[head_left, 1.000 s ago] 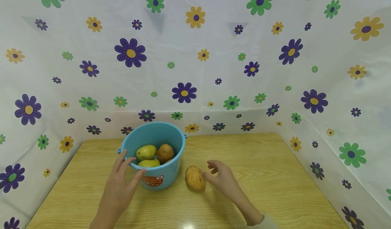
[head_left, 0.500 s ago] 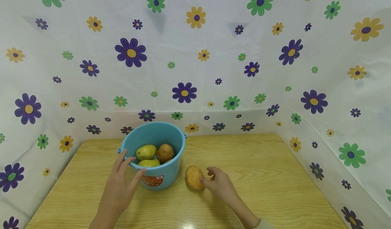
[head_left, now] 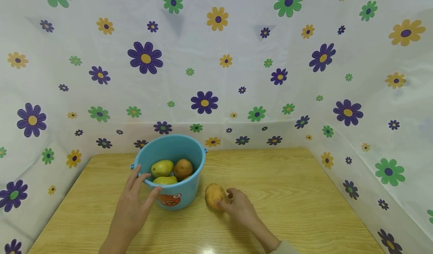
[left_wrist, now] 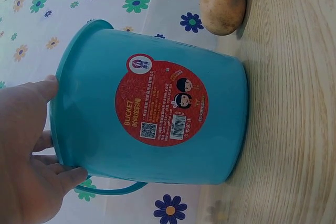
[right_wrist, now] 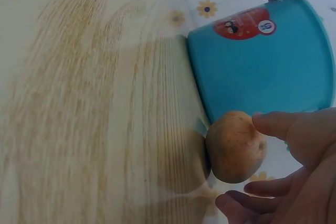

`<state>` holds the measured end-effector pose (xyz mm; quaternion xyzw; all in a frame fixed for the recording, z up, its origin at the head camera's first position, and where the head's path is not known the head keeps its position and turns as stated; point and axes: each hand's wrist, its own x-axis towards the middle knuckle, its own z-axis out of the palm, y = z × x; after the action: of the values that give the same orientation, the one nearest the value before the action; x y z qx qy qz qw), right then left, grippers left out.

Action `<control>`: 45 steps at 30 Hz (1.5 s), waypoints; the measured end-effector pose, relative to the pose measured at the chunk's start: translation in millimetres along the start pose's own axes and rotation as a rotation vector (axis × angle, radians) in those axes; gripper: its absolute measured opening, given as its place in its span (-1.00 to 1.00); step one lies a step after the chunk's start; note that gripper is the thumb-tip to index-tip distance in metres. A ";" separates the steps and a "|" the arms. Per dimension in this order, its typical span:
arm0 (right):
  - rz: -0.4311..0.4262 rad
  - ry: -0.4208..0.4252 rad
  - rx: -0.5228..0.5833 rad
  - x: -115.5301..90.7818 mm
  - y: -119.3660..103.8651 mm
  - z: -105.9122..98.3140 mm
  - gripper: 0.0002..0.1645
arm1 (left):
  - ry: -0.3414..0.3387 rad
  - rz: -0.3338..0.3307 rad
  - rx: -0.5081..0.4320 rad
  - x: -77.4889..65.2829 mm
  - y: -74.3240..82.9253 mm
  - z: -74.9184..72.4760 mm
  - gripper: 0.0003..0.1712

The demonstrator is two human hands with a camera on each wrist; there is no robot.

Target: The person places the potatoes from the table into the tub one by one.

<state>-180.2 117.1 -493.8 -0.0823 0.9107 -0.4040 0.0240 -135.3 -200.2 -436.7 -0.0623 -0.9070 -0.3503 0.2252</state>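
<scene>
A blue plastic bucket (head_left: pixel 186 193) stands upright on the table, a red label on its side. My left hand (head_left: pixel 130 205) holds its near left rim, with the thumb outside. Inside the bucket lie a yellow-green mango (head_left: pixel 162 168), a second yellow-green fruit (head_left: pixel 165 180) and a brown potato (head_left: pixel 183 169). Just right of the bucket, another potato (head_left: pixel 214 195) rests on the table. My right hand (head_left: pixel 241 210) is beside it, thumb tip at its near side. In the right wrist view the fingers (right_wrist: pixel 273 186) spread under the potato, apart from the thumb.
The light wood table (head_left: pixel 287 186) reaches back to a white flowered curtain (head_left: pixel 250 66), which also encloses the left and right sides. In the left wrist view the bucket's handle (left_wrist: pixel 113 190) hangs down by its far side.
My right hand has moved left and slightly nearer, bringing the thumb over the potato's edge. The potato, the bucket and my left hand stay in place.
</scene>
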 end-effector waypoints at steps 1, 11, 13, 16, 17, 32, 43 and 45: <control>0.005 0.000 -0.006 0.9 0.0 1.2 -0.16 | -0.001 -0.001 0.000 0.1 0.1 0.0 -0.41; 0.012 -0.004 -0.008 5.4 0.2 9.6 -0.11 | -0.015 -0.014 0.009 0.1 0.7 -0.6 -0.40; 0.011 -0.004 -0.009 5.4 -0.4 10.3 -0.10 | -0.013 -0.012 0.009 0.2 0.6 -0.5 -0.41; 0.008 -0.004 -0.013 5.5 -1.2 10.7 -0.10 | -0.011 -0.010 0.010 0.0 0.5 -0.5 -0.41; 0.008 -0.004 -0.015 5.6 -1.4 10.8 -0.10 | -0.012 -0.010 0.011 -0.1 0.4 -0.7 -0.41; -0.001 -0.027 -0.024 5.9 -4.0 10.9 -0.14 | -0.013 -0.009 0.013 -0.3 -0.1 -1.7 -0.40; -0.004 -0.029 -0.002 5.2 -1.3 11.3 -0.14 | -0.012 -0.008 0.003 -0.5 -1.2 -0.8 -0.40; -0.006 -0.028 0.006 4.6 -1.2 11.0 -0.14 | -0.019 -0.015 0.004 -0.3 -1.4 -0.8 -0.40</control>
<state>-183.4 107.5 -500.2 -0.0908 0.9087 -0.4058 0.0358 -135.1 -201.8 -437.2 -0.0586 -0.9102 -0.3496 0.2139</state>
